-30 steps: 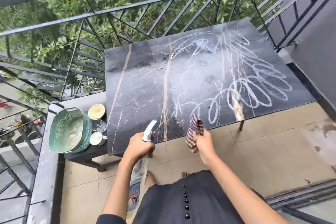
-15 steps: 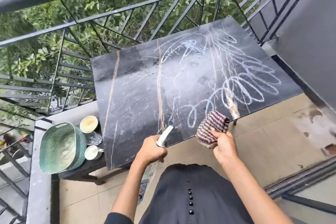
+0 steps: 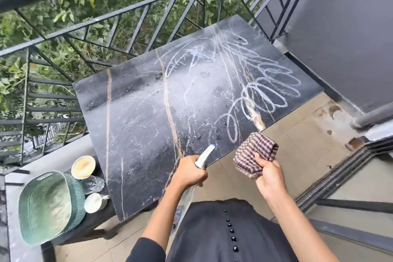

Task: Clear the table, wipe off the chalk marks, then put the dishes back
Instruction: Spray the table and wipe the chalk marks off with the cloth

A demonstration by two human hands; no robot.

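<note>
The black marble table [image 3: 136, 117] carries white chalk marks [image 3: 265, 91], loops and scribbles mostly on its right half, and it glistens wet. My left hand [image 3: 189, 172] grips a spray bottle [image 3: 205, 155] at the table's near edge, its white nozzle aimed over the top. My right hand [image 3: 268, 174] holds a bunched checked cloth [image 3: 255, 151] just off the near right edge, above the floor. The dishes sit on a low stand to the left: a bowl [image 3: 83, 167], a clear glass [image 3: 93, 183] and a white cup [image 3: 94, 202].
A green woven basket [image 3: 49, 206] stands beside the dishes. Black metal railing [image 3: 127, 15] runs behind and left of the table, with foliage beyond. A grey wall [image 3: 340, 27] stands on the right. Tiled floor [image 3: 297, 155] lies below my hands.
My right hand has lifted the cloth and bunched it up, shifting right along the table's near edge. My left hand with the spray bottle has risen slightly toward the tabletop.
</note>
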